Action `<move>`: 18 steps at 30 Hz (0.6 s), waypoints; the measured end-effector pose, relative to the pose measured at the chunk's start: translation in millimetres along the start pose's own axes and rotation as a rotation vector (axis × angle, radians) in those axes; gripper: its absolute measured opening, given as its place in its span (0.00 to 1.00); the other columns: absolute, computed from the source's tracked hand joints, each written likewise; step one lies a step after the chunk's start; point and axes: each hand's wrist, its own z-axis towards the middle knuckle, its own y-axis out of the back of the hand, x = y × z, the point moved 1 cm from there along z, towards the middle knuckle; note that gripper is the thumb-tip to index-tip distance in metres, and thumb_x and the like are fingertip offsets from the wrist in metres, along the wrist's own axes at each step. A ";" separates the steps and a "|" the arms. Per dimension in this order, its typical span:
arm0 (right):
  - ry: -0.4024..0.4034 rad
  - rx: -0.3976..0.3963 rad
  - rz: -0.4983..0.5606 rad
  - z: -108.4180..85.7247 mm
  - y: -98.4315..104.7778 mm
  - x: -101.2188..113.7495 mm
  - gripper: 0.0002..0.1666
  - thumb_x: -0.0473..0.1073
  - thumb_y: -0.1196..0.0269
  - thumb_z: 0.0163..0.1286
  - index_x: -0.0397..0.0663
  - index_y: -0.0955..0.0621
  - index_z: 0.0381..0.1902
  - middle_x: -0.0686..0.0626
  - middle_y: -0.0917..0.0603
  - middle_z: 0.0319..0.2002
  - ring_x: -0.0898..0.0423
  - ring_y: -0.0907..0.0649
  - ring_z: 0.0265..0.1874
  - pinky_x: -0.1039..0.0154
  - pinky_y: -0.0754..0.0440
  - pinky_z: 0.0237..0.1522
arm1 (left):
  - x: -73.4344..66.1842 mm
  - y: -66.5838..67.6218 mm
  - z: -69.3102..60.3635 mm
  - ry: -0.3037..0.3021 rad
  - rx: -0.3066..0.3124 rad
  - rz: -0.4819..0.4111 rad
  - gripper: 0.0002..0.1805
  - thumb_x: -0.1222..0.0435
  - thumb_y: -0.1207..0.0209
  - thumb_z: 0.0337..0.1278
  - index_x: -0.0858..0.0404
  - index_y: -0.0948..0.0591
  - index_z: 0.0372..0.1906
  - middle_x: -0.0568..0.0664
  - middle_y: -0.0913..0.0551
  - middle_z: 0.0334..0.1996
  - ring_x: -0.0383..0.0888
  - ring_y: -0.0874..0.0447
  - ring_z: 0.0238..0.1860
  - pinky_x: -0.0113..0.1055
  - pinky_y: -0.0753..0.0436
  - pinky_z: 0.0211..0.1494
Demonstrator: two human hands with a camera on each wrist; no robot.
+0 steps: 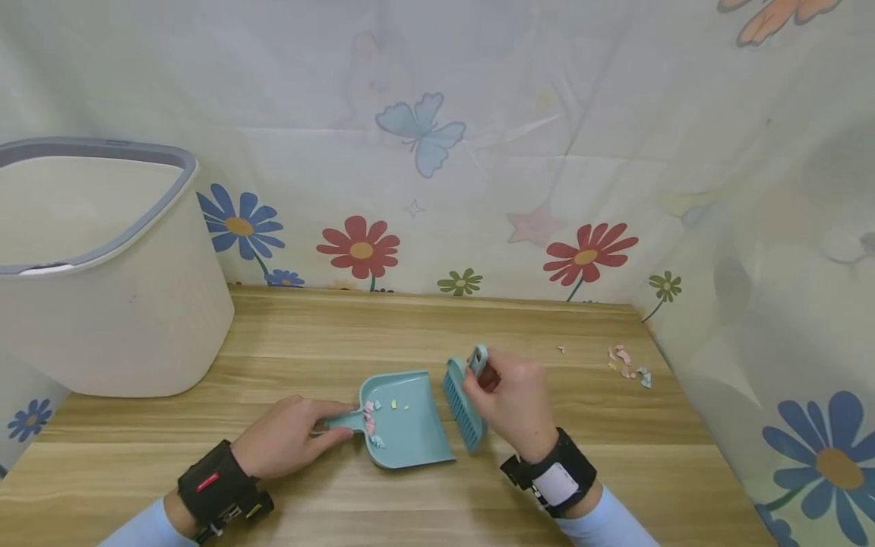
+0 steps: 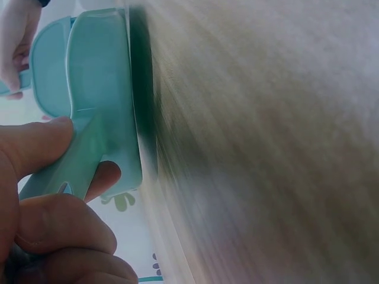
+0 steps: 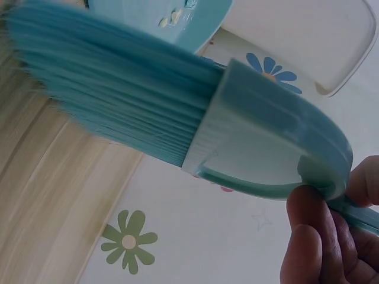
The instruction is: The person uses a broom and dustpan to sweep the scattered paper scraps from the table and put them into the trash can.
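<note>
My left hand (image 1: 294,437) grips the short handle of a teal dustpan (image 1: 413,425), which lies on the table with its wide lip facing right. Small pink, blue and yellow paper scraps (image 1: 370,419) sit in the pan, mostly near its handle end. Just right of the lip, my right hand (image 1: 516,395) holds a teal hand brush (image 1: 465,406) by its handle. In the right wrist view the brush's bristles (image 3: 118,83) point toward the upper left, and the fingers curl round the handle. The left wrist view shows the dustpan's underside (image 2: 100,71) and the pinching thumb.
A tall white bin (image 1: 130,319) with a grey rim stands at the left. More paper scraps (image 1: 625,363) lie at the table's right side, with one small pink piece (image 1: 561,349) nearer the brush. A flower-printed curtain (image 1: 424,213) borders the wooden table (image 1: 328,334).
</note>
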 end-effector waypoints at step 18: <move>-0.057 -0.052 0.289 -0.6 3.1 2.1 0.06 0.29 0.29 0.61 0.40 0.12 0.36 0.52 0.15 0.20 0.69 0.24 0.15 0.73 0.26 0.16 | -0.3 0.3 -0.1 -0.036 -0.031 0.050 0.20 0.49 0.36 0.69 0.53 0.13 0.58 0.38 0.11 0.46 0.28 0.26 0.30 0.29 0.26 0.38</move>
